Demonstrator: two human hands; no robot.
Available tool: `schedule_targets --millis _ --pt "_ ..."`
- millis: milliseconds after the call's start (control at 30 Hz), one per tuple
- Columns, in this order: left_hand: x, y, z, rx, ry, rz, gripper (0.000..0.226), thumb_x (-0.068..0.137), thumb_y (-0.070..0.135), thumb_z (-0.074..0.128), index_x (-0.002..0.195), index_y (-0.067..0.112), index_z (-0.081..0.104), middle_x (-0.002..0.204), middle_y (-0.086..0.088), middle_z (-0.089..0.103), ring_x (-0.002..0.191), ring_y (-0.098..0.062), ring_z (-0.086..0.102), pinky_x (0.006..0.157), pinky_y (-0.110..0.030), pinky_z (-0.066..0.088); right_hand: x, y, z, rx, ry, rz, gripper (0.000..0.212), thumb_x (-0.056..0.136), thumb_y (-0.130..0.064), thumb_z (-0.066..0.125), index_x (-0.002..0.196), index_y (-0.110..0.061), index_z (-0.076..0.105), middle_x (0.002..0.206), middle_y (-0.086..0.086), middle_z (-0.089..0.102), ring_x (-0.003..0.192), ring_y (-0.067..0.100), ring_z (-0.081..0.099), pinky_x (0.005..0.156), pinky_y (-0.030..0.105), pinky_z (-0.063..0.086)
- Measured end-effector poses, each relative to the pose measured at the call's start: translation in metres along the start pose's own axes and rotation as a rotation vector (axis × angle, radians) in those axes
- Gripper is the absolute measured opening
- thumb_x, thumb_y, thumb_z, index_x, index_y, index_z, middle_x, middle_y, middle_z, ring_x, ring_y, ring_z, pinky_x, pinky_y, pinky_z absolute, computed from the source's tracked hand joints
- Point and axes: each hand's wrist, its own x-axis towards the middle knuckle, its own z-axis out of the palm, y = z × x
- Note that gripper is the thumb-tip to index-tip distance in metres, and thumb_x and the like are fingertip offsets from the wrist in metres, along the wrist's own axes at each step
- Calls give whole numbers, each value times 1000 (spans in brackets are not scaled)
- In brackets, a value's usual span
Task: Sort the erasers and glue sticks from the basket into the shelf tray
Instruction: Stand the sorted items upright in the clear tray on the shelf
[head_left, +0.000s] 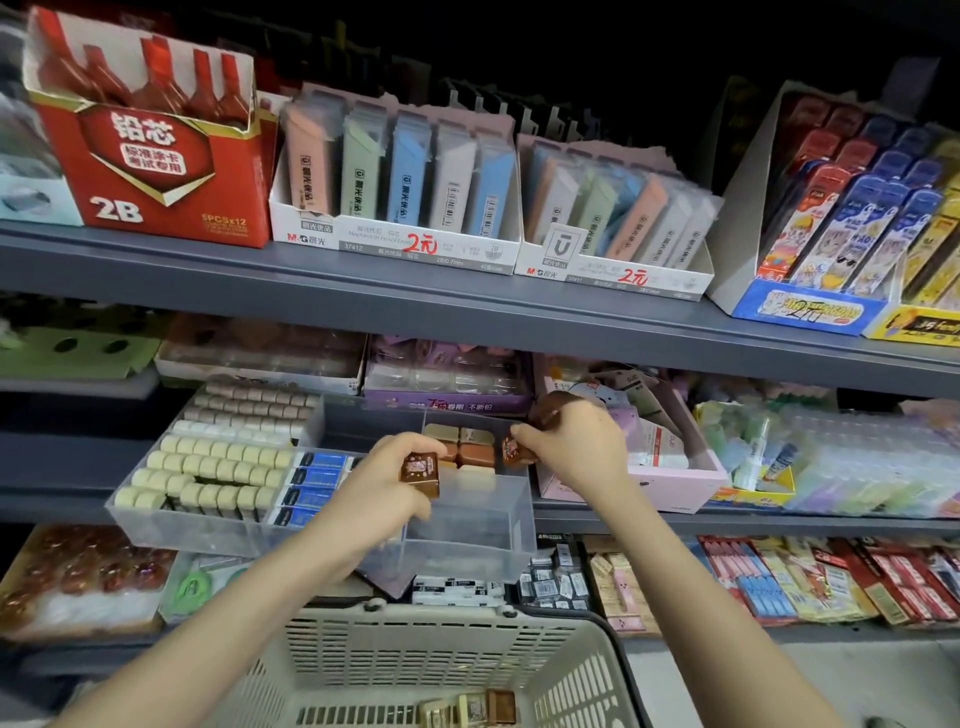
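A clear plastic shelf tray (467, 525) stands on the middle shelf, with rows of cream and brown erasers (218, 467) and blue boxes (311, 483) in its left compartments. My left hand (384, 478) holds a brown wrapped eraser (420, 474) over the tray's right compartment. My right hand (576, 441) grips another brown eraser (511, 451) beside a small stack of brown and tan erasers (467, 449) at the back of that compartment. The beige basket (363, 654) sits below, with a few erasers (472, 706) in its bottom.
The grey upper shelf (363, 291) hangs just above my hands, carrying a red 2B lead box (150, 156) and pencil-lead displays (400, 182). A pink box (670, 467) stands right of the tray. Packaged stationery (779, 582) fills the lower shelf.
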Motion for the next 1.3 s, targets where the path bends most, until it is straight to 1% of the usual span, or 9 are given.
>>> schedule_targets --millis 167,267,400,567,733,967,1067,1167,1300 --pt "4 -4 -4 48 10 89 49 85 3 65 125 28 51 120 7 54 103 -5 55 90 -24 44 18 -13 21 -186 52 -49 29 81 -42 63 92 -15 69 87 4 69 82 22 63 60 21 34" --pt "6 -6 -5 173 80 172 46 79 19 74 114 37 51 111 19 57 88 -1 57 80 -17 45 20 -11 32 -248 89 -102 28 83 -41 62 89 -15 70 86 4 69 82 22 63 61 22 37" --pt "8 -8 -7 235 156 224 38 73 25 80 101 36 57 89 20 59 65 5 52 63 -12 39 17 4 48 -236 184 -226 34 82 -48 64 81 -15 75 79 9 69 78 28 65 65 26 39" --pt "10 -10 -6 194 159 221 37 70 24 82 98 36 62 92 15 62 69 -1 55 66 -14 42 10 11 42 -203 149 -210 41 89 -53 48 86 -22 76 88 7 71 91 31 62 85 34 40" --pt "8 -13 0 284 210 336 32 66 30 84 93 34 67 85 18 58 75 9 53 64 -10 37 -40 -9 3 528 -88 -275 8 87 -36 64 85 -33 71 89 -15 70 87 0 60 81 21 45" --pt "1 -16 5 402 165 512 39 67 19 84 101 29 66 81 26 49 79 14 51 67 -2 35 -67 -24 4 677 -230 -253 5 84 -21 69 85 -26 70 83 -10 70 77 4 63 78 24 52" --pt "-2 -25 -7 445 125 414 47 76 40 75 120 36 57 104 26 53 96 7 50 84 -8 36 -61 -16 11 794 -249 -95 7 84 -8 68 80 -14 70 74 -1 69 67 9 63 77 32 53" --pt "-3 -43 -20 777 200 461 64 76 70 46 121 27 63 118 11 60 114 -17 54 97 -30 33 -53 -17 29 750 -268 68 6 81 -7 72 81 -3 68 73 8 67 60 14 64 77 40 58" --pt "-2 -57 -27 1083 161 383 83 81 82 17 120 25 65 123 -4 64 116 -30 59 102 -41 20 -48 -31 49 648 -254 85 21 79 -7 74 63 -11 60 61 0 61 54 12 62 71 36 59"
